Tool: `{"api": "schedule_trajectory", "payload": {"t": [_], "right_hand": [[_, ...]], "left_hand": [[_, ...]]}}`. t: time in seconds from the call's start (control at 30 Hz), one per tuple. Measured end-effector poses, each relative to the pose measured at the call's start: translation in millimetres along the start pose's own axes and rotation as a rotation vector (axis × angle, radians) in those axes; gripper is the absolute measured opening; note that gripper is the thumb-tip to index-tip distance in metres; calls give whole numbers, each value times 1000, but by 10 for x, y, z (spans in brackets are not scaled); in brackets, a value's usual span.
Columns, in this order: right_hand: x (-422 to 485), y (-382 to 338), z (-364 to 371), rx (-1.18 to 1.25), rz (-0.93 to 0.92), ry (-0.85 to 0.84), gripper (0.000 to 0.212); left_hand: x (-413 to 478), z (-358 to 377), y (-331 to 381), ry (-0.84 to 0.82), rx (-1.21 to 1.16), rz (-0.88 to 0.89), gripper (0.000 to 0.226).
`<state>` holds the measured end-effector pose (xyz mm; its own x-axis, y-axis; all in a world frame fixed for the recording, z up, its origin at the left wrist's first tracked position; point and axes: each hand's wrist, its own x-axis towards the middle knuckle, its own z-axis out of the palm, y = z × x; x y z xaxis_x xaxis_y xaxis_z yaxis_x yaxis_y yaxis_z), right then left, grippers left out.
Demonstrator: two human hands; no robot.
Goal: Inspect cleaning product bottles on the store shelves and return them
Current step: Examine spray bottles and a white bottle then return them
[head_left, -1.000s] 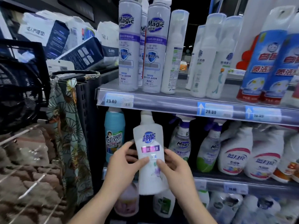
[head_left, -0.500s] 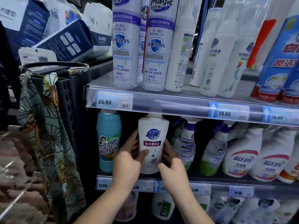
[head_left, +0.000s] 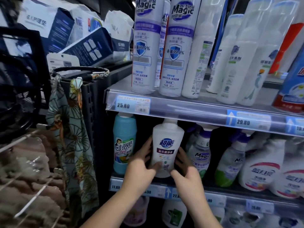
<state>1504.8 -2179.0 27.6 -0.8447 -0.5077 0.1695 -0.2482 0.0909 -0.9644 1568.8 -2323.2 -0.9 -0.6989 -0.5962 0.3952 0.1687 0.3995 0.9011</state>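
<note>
At the middle shelf (head_left: 233, 201): the white bottle (head_left: 167, 145) stands upright in the gap between the blue bottle (head_left: 124, 145) and the spray bottle (head_left: 199, 153), with its base at shelf level. I cannot tell whether it bears its own weight.
Upper shelf (head_left: 189, 111): its front rail hides the top of the cap. Lifting or tipping the white bottle forward would likely knock the cap against the rail.
White bottle: tall and narrow, so letting go before it sits flat could let it topple off the front edge.
Blue bottle and spray bottle: both stand close, so a sideways shove could knock one over.
Left hand (head_left: 139, 171): grips the white bottle's left side, fingers (head_left: 147, 145) curled behind, thumb across the label.
Right hand (head_left: 189, 176): cups the lower right side, fingers (head_left: 181, 155) wrapped behind, thumb near the base. A hasty withdrawal could drag the bottle out.
</note>
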Motion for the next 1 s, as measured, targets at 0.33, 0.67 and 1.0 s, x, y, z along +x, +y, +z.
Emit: {"api": "schedule_trajectory", "payload": {"t": [0.33, 0.67, 1.0], "right_hand": [[-141, -201, 659, -260, -294, -145, 50], [168, -107, 1044, -11, -117, -225, 83], [-202, -163, 786, -190, -363, -236, 57]], "left_hand": [[-468, -613, -74, 383, 395, -32, 79], [-209, -674, -259, 381, 294, -164, 81], [-629, -491, -253, 496, 98, -141, 73]]}}
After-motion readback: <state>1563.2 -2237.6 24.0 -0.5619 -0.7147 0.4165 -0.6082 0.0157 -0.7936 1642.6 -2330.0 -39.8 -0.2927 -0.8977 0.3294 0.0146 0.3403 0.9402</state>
